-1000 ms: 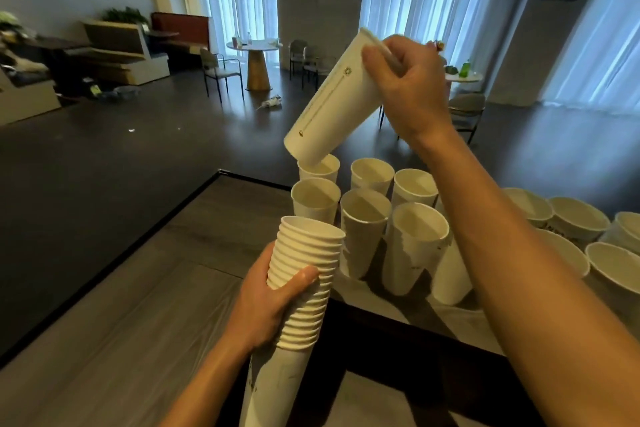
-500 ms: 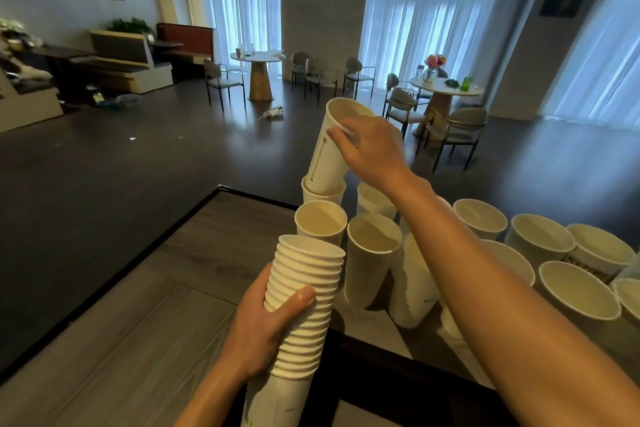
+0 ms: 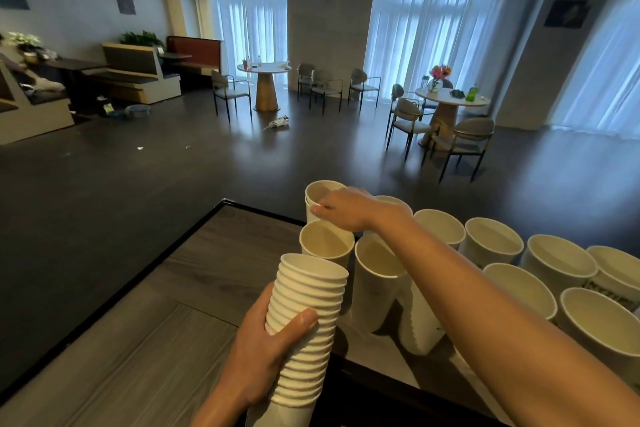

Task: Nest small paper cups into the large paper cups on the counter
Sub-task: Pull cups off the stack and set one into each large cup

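Note:
My left hand grips a tall stack of nested white paper cups near the counter's front. My right hand reaches across to the far-left cup, where one white cup sits sunk inside another, and its fingers pinch the inner cup's rim. Upright tall white cups stand close by, one just in front of it and another to the right. My right forearm hides part of the cups behind it.
Wide white paper bowls crowd the right side of the wooden counter. The counter's dark edge runs along the left, with the floor beyond. Tables and chairs stand far off in the room.
My right hand has carried the tall cup down from a raised tilt and lowered it into the far-left cup. The left hand with the stack has stayed put.

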`<state>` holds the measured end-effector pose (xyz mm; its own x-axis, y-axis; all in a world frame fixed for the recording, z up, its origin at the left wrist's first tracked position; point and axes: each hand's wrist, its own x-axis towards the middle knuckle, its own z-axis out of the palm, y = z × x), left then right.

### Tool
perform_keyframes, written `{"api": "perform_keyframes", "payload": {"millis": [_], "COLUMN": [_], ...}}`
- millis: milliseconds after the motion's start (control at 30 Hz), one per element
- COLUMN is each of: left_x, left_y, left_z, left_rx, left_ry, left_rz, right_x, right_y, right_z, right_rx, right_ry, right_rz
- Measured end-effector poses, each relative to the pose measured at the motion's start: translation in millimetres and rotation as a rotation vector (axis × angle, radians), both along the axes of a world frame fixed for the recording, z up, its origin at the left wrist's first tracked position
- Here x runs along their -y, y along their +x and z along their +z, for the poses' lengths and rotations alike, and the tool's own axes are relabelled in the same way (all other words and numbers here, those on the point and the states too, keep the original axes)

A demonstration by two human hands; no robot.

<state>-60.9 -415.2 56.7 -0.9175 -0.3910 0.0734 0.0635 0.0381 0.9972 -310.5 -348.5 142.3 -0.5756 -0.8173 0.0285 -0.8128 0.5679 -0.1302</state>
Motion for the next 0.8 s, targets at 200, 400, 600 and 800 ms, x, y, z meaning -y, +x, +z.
{"api": "perform_keyframes", "payload": {"millis": [200, 400, 600, 800], "left_x": [1.1, -2.5, -6.2, -5.7], "left_y": [-4.4, -3.2, 0.1, 1.4], "left_z": [2.1, 9.7, 14.4, 31.9], "left_rx": [-0.011, -0.026, -0.041, -0.053], "left_ry": [0.001, -0.027, -0.044, -0.103], "left_rz": [-0.012, 0.001, -0.004, 0.0], "right_x": [3.8, -9.8, -44.7, -73.4], "right_y": [1.1, 5.0, 75.5, 110.3], "right_z": [0.7, 5.4, 44.2, 53.9], "right_rx": [0.136, 0.0, 0.353, 0.527], "right_ry": [-0.053, -0.328, -0.556, -0.11], "right_rz": [-0.035, 0.027, 0.169, 0.304]}}
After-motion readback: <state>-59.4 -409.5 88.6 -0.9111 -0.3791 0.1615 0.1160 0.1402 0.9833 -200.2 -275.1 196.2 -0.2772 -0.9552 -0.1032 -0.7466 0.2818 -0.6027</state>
